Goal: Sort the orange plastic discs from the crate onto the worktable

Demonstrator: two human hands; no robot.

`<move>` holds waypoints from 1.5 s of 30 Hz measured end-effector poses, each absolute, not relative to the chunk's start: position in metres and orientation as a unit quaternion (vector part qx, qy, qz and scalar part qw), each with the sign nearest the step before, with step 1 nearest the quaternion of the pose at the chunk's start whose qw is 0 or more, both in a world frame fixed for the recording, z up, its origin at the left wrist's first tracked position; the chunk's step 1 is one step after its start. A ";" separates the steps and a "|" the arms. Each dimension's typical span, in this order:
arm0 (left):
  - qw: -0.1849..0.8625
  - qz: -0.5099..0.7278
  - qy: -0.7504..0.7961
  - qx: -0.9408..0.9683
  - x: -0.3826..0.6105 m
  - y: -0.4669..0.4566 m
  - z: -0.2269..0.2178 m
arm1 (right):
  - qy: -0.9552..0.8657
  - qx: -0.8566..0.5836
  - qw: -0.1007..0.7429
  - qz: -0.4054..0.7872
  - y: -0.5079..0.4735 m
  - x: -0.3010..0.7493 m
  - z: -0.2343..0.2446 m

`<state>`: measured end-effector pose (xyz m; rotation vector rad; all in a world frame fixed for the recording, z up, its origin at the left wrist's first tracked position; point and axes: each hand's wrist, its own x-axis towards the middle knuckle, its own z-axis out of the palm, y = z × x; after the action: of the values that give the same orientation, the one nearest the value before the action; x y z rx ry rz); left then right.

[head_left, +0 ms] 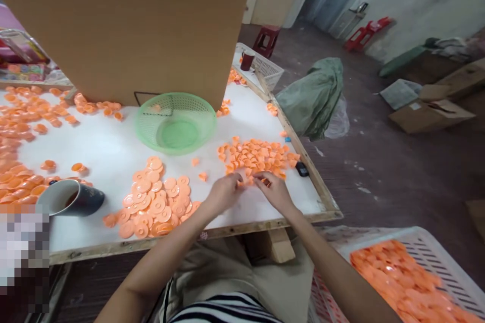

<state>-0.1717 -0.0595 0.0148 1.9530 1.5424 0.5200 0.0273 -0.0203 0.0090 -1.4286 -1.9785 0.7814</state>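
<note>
My left hand (224,193) and my right hand (273,191) rest side by side on the white tabletop (106,146), at the near edge of a pile of small orange plastic caps (257,156). Both hands have their fingers curled in a pinch over small orange pieces from that pile. A second heap, of flat round orange discs (153,204), lies just left of my left hand. An empty green plastic basket (176,122) stands behind the two heaps.
A dark mug (71,198) lies tilted at the near left. More orange parts (22,126) cover the table's left side. A big cardboard sheet (129,25) stands behind the basket. A white crate of orange discs (409,277) sits at my lower right. A grey-green sack (314,96) lies on the floor.
</note>
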 end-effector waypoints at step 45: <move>0.232 0.121 0.591 0.763 -0.203 -0.121 -0.004 | -0.706 -0.542 0.232 0.393 -0.079 0.046 -0.023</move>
<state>-0.2033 -0.1211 -0.0040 2.0973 1.6230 0.3316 0.0459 -0.0789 -0.0230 -1.4901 -1.9387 1.0792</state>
